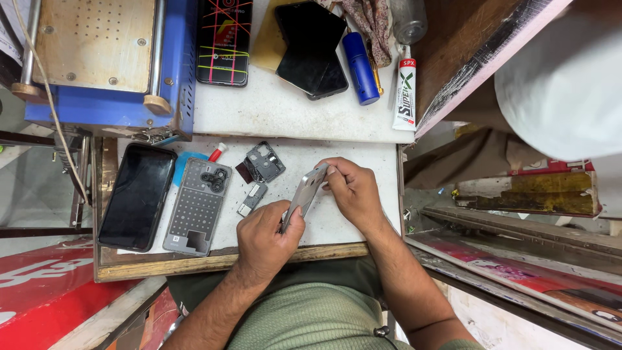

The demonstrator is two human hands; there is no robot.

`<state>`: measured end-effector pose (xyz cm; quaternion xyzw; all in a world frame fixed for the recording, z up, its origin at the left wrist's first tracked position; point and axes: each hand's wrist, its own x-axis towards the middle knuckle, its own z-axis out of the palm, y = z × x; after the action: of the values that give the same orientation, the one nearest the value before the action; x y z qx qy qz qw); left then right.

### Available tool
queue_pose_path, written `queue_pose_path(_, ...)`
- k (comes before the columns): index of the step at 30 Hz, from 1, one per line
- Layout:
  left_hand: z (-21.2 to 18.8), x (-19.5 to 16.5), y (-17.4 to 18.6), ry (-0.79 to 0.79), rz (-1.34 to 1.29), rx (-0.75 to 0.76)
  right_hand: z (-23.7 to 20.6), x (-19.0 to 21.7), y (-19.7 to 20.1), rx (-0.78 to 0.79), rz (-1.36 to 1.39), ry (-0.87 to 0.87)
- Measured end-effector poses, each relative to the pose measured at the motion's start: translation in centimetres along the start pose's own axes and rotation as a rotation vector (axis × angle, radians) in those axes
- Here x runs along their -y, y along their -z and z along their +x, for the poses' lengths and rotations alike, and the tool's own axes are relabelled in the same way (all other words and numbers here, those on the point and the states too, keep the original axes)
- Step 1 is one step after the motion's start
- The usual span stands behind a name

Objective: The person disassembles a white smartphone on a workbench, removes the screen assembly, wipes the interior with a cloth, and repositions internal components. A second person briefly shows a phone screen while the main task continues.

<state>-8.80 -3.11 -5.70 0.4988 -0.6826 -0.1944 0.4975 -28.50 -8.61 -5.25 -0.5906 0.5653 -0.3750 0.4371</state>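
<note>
Two bare hands are closed on one silver phone back cover (306,193), held tilted on edge just above the white work board (363,162). The left hand (264,238) is clamped on the lower end, fingers curled shut around it, thumb over the near edge. The right hand (351,189) is pinched on the upper end, near the camera-cutout corner, fingertips pressed against the rim; whether a tool is held there cannot be told.

The cover's long axis is seen running from lower left to upper right, from the left hand toward the right, so each end is met by one hand. The lower end lies nearer the body, the upper end farther out over the board. Its surface looks thin, rigid, matte metallic, with rounded corners.

Left of the hands, a grey phone chassis (197,206) is laid flat, with a dotted inner face and a dark round camera cluster at the top. Beside it a dark-screened smartphone (137,196) lies face up, glossy and black. Between chassis and hands, a black camera frame piece (264,161) and a small metal bracket (252,198) are scattered, apart from the cover. A red-tipped tool (217,152) pokes out above the chassis.

Farther back, a blue separator machine (110,58) with a perforated plate, a phone with coloured lines on screen (224,40), a black phone (312,48), a blue cylinder (360,68) and a white glue tube (405,91) are seen.
</note>
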Motion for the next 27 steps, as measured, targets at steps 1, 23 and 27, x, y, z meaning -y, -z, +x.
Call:
queue_pose_path(1, 0.0, 0.0, 0.0, 0.002, -0.003, -0.001, 0.0, 0.0, 0.0, 0.005, -0.001, 0.012)
queue_pose_path(23, 1.2, 1.4, 1.9, 0.525, -0.688, -0.004, -2.1, 1.3, 1.6, -0.094, -0.331, 0.309)
queue_pose_path(27, 1.1, 0.6, 1.8, 0.533, -0.674, 0.012, -2.0, 2.3, 0.6, 0.014, -0.112, 0.117)
